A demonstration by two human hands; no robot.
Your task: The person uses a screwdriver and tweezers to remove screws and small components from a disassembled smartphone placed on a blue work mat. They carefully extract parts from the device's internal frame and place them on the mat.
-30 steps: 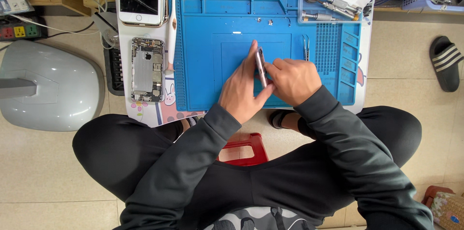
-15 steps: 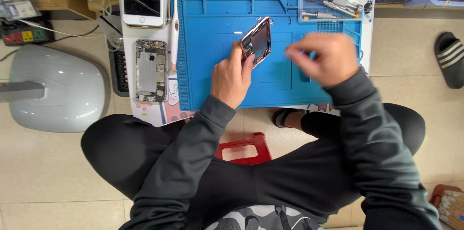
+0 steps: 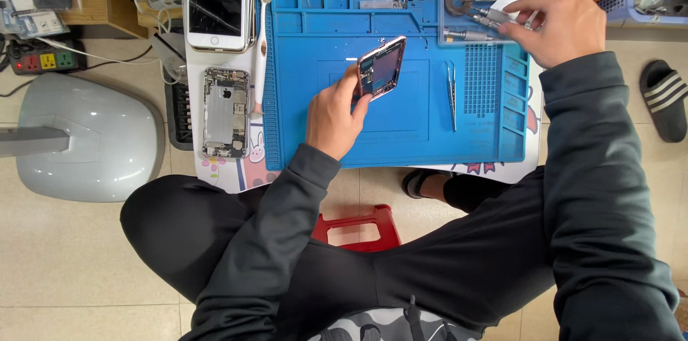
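Moved to the tool tray point(image 3: 479, 11), right hand point(image 3: 552, 25) hides its grip; left hand point(image 3: 337, 111) grips phone point(image 3: 381, 67).

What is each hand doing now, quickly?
Left hand: closed, holding the phone frame.
Right hand: fingers curled over the tool tray; whether it grips a tool cannot be told.

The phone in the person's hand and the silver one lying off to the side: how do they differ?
The held phone shell has a pinkish frame and is tilted up off the blue mat, gripped by the left hand; the silver phone shell lies flat beside the mat, untouched. The held one shows a dark inside; the silver one shows bare metal and small parts. Both are open, with no screen on.
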